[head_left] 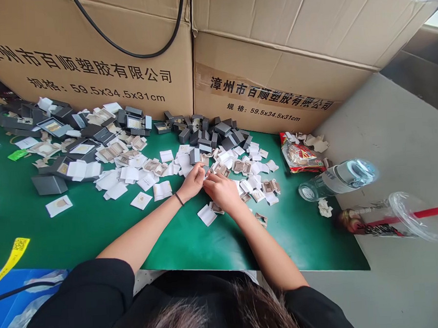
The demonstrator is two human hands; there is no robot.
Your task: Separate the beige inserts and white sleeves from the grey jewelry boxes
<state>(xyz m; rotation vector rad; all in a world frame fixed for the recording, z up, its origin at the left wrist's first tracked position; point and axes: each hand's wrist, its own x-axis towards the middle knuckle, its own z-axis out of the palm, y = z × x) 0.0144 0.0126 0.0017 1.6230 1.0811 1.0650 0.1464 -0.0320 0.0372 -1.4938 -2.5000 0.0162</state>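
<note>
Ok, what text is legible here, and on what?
Left carton: "漳州市百顺塑胶有限公司", "规格: 59.5x34.5x31cm".
Right carton: the same two lines.
Yellow tag: code print, too small to read.
Snack packet, bottle label: too blurred to read.

Black short-sleeved top [87, 308], sleeves ending above the elbows; yellow-green mark at its lower front edge; thin dark band [179, 199] on the left wrist; right wrist bare; dark hair [227, 315] at bottom of view; forearms uncovered.
</note>
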